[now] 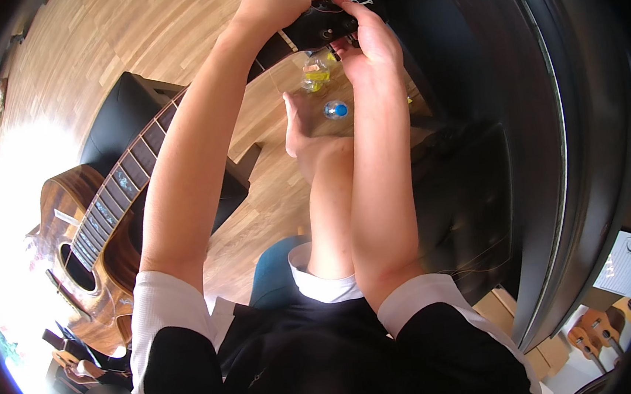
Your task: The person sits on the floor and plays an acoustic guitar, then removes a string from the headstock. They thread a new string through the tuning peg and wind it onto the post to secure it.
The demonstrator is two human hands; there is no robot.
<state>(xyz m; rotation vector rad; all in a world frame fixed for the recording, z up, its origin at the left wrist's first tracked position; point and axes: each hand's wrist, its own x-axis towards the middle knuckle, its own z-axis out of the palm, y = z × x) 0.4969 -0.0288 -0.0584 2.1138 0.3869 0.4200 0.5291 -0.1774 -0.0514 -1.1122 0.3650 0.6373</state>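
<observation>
An acoustic guitar (93, 203) stands on the left, its fretted neck running up and away beneath my left forearm. At the far end is the black headstock (308, 30) with tuning posts. My left hand (281, 2) is bent over it, thumb and fingertips pinched together at a thin guitar string (328, 11) beside a post. My right hand (372, 39) grips the headstock's edge, thumb on the face and other fingers underneath by the tuning pegs. The fingertips of both hands nearly meet. The left fingers partly cover what they pinch.
A black padded stool (115, 121) is under the neck. On the wood floor (81, 43) are a blue-capped plastic bottle (336, 110) and a clear plastic bag (315, 73). A dark glossy cabinet or piano (481, 45) rises close on the right. Small ukulele-like instruments (593, 331) appear lower right.
</observation>
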